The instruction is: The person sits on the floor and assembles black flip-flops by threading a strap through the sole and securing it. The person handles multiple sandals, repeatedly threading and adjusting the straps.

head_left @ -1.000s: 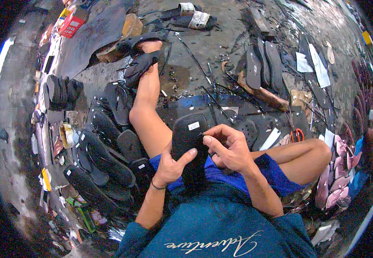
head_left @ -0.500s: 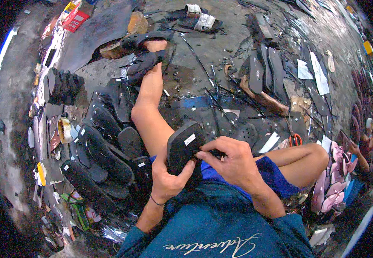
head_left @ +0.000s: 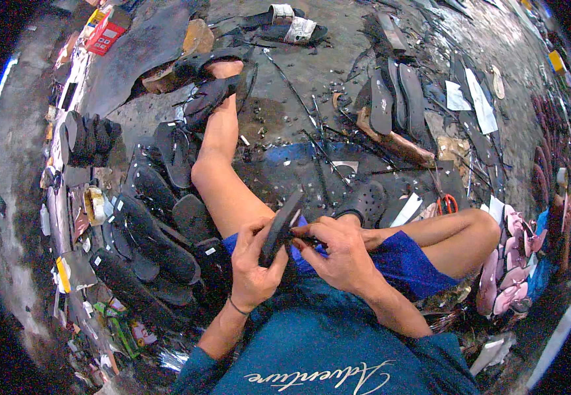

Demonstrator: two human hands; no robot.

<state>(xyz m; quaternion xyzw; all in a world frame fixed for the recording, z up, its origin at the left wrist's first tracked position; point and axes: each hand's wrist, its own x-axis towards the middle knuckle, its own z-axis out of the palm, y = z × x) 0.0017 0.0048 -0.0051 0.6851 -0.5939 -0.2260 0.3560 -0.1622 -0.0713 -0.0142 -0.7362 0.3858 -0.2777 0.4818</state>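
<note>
Over my lap, my left hand (head_left: 254,270) is closed around a black sandal sole (head_left: 280,229), thumb on one side and fingers on the other. The sole is tilted nearly edge-on, and a bit of its white label shows at the edge. My right hand (head_left: 339,253) pinches a black strap (head_left: 317,248) close against the face of the sole. Where strap and sole meet is mostly covered by my fingertips.
Many black sandals (head_left: 157,237) lie piled to my left, beside my bent leg. Scissors with orange handles (head_left: 446,204) rest beyond my right knee. Farther right are pink straps (head_left: 512,283). Black soles (head_left: 400,99) lean on a wooden block (head_left: 397,145).
The sole has turned from showing its labelled face to nearly edge-on. My right hand has shifted slightly left and down, still pinching the strap. The whole view has shifted a little.
</note>
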